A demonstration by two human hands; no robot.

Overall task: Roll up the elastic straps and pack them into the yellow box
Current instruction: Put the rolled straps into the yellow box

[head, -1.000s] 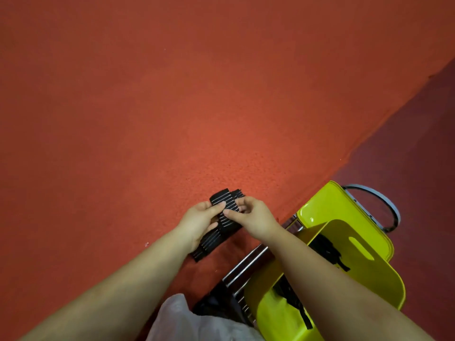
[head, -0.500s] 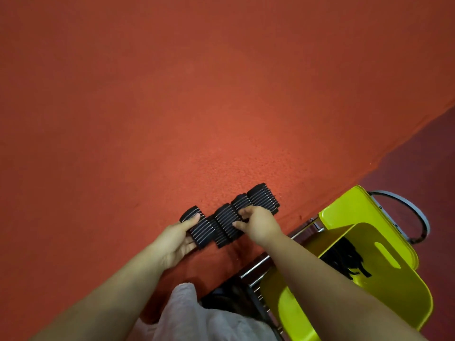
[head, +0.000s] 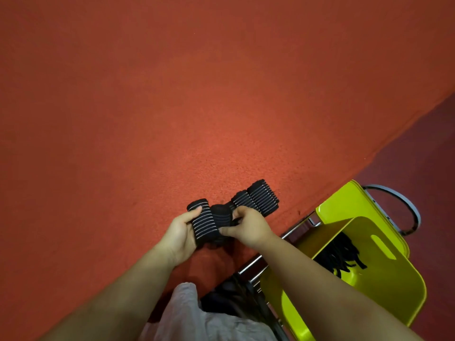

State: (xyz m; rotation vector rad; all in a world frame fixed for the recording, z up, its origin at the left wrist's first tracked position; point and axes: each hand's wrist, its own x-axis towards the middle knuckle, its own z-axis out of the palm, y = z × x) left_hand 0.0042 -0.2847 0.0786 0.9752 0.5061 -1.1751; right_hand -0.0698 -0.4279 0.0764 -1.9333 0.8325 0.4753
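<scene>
Both hands hold a black striped strap over the red floor.

The left hand (head: 181,233) curls its fingers round the strap (head: 209,223); the right hand (head: 248,226) pinches its middle, the free end reaching up-right. The yellow box (head: 394,286) on the right holds more straps (head: 342,257).

strap (head: 256,200): black, thin white stripes | box (head: 349,200): yellow | floor (head: 172,107): red

Both hands raised in front of the body, forearms bare and converging.
Left hand (head: 181,236) is held palm inward, thumb on top, fingers curled in a grip; right hand (head: 248,226) is seen knuckles up, thumb and fingers pinched.
</scene>
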